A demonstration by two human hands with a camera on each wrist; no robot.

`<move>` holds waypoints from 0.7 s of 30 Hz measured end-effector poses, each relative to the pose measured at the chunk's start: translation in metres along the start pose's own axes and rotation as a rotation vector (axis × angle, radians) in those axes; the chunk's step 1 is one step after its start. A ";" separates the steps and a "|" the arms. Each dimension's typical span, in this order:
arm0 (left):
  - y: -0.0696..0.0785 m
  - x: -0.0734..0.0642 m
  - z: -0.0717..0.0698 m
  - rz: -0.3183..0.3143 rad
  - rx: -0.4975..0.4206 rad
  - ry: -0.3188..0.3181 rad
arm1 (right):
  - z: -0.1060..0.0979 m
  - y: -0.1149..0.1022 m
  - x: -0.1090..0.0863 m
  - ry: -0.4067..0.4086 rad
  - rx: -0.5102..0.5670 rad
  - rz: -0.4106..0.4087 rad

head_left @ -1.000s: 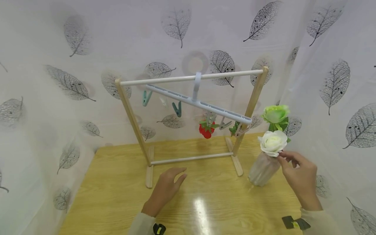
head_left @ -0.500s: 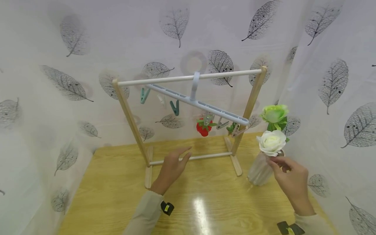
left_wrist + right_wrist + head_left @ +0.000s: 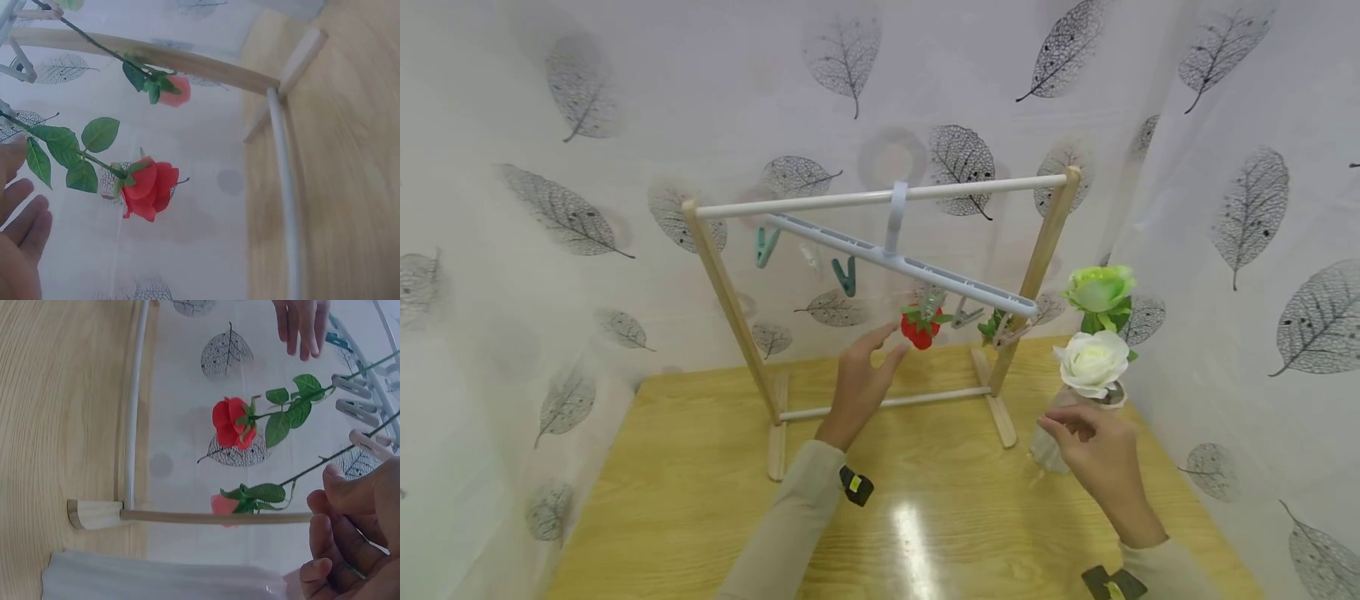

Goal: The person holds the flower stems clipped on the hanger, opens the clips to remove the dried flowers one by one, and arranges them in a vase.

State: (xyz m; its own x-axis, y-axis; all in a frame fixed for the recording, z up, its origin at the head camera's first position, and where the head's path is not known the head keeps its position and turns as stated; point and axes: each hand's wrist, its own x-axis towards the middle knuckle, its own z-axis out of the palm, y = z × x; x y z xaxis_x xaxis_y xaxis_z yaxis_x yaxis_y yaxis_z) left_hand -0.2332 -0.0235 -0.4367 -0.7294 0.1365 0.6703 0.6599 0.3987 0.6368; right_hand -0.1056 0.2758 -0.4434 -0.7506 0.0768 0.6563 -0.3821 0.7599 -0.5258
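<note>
A red rose point(image 3: 150, 187) hangs head-down by its green stem from a clip on the pale blue hanger point(image 3: 891, 258). My left hand point(image 3: 861, 379) is just left of this rose, fingers extended and apart from it in the right wrist view. A pink rose point(image 3: 226, 505) hangs similarly, closer to the rack's right post. Over on the right, my right hand point(image 3: 1093, 454) is in front of the pale ribbed vase point(image 3: 1051, 446), partly covering it. Its fingers are loosely bent, with nothing seen between them. A white rose point(image 3: 1092, 363) and a green rose point(image 3: 1101, 289) stand in the vase.
The hanger hooks over the top bar point(image 3: 805, 204) of a wooden rack point(image 3: 726, 304), slanting down to the right. Other clips, including a teal clothespin point(image 3: 846, 276), dangle from it. Behind is a leaf-printed curtain point(image 3: 887, 75); below, a wooden table point(image 3: 685, 500).
My left hand has risen rightward from the table toward the red rose. My right hand has let go below the white rose and moved left, in front of the vase.
</note>
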 end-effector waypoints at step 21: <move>0.000 0.046 0.023 0.007 -0.051 -0.121 | 0.058 -0.022 0.018 -0.272 0.573 0.191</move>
State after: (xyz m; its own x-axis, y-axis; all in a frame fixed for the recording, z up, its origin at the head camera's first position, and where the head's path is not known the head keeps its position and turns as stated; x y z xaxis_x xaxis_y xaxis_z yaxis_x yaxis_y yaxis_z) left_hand -0.2707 0.0041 -0.4147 -0.7389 0.2486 0.6263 0.6714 0.3510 0.6527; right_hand -0.1424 0.2224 -0.4511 -0.9140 -0.0464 0.4029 -0.3991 0.2801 -0.8731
